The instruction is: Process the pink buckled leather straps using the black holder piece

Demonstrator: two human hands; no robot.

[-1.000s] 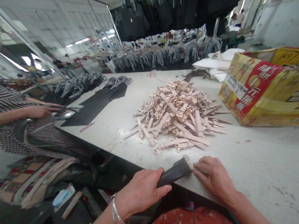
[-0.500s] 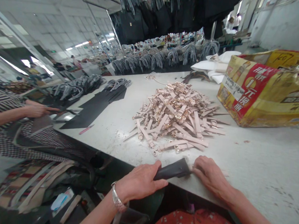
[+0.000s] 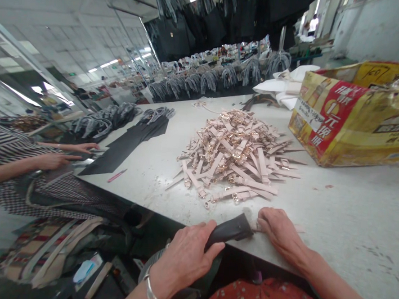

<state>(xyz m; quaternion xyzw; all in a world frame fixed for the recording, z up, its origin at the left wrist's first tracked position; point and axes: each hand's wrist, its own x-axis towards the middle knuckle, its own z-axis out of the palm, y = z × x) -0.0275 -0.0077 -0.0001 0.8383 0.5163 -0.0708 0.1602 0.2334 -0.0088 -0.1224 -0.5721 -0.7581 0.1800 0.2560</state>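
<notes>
My left hand (image 3: 193,246), with a silver band at the wrist, is closed around a dark, sleeve-like piece (image 3: 232,229) that flares toward its right end. That end lies over the table's front edge, close to my right hand (image 3: 279,229). The fingers of my right hand are bent and pressed down on a pale pink strap (image 3: 256,226), whose ends show on either side of the hand. Just beyond both hands lies a heap of pale pink buckle straps (image 3: 235,151) with gold buckles.
A yellow and red carton (image 3: 353,116) stands at the right of the table (image 3: 351,208). Black panels (image 3: 118,149) and a pink-handled tool (image 3: 117,175) lie left. A co-worker's hands (image 3: 55,161) are at the table's left edge. Black bags (image 3: 207,28) hang behind.
My left hand and the dark piece have shifted only slightly. The co-worker's second hand has come into sight at the left. My right hand stays in nearly the same place.
</notes>
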